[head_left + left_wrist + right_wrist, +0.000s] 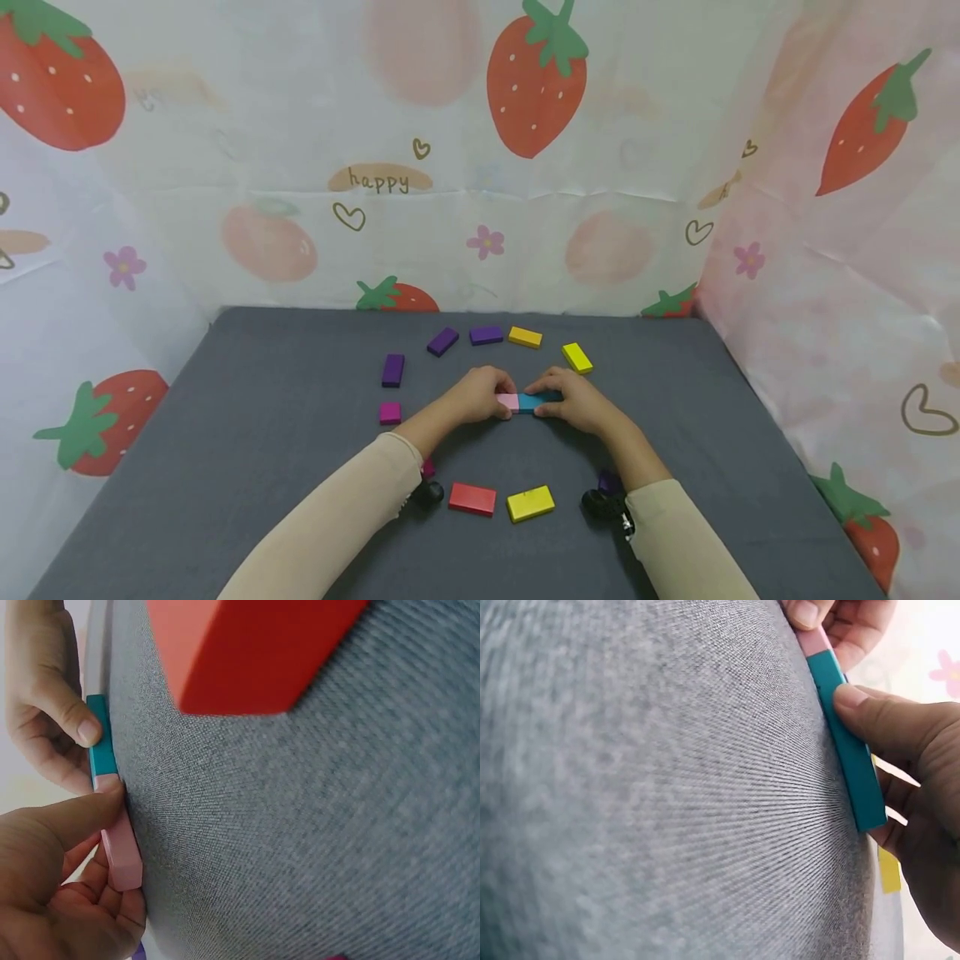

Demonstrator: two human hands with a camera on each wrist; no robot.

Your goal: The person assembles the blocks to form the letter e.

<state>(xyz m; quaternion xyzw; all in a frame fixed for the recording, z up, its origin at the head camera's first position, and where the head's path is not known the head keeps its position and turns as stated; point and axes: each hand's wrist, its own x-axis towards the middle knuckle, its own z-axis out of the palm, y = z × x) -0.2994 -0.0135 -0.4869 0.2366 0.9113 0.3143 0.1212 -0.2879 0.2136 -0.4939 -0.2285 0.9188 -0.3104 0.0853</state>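
A pink block [508,403] and a teal-blue block [529,403] lie end to end in one line on the grey cloth, their ends meeting. My left hand [478,395] pinches the pink block between thumb and fingers. From the other side, my right hand [573,400] grips the teal-blue block. In the left wrist view the left thumb presses the near side of the pink block [122,851], close to the joint. The right wrist view shows the right thumb on the teal-blue block [847,750], with the fingers behind it.
Other blocks form a loose ring around the hands: several purple ones [393,371], an orange one [525,337], a yellow one [577,357] and a magenta one [390,413]. Nearer are a red block [472,499] and another yellow block [530,504]. A strawberry-print curtain [450,242] hangs behind.
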